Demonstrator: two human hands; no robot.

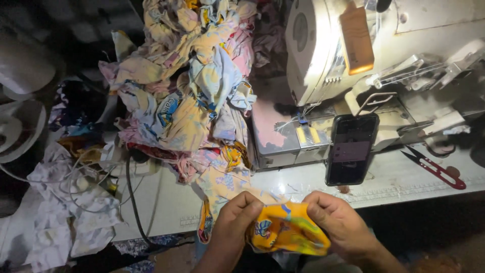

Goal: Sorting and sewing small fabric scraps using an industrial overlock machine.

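Both hands clenched on one small yellow printed cloth piece (288, 233), at the near table edge (404, 194): left hand (233, 222) on its left end, right hand (336, 222) on its right. Better to pull it flat, edges even, away from the fabric pile (192, 91), before the sewing machine (323, 50).

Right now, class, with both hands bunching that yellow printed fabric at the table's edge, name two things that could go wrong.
1. The fabric pile heaped beside the sewing machine leans toward the needle area; loose pieces might slide in or snag.
2. The phone propped against the machine, and the red thread snips lying near the table edge, could get knocked off if the left hand and right hand swing the yellow fabric up.
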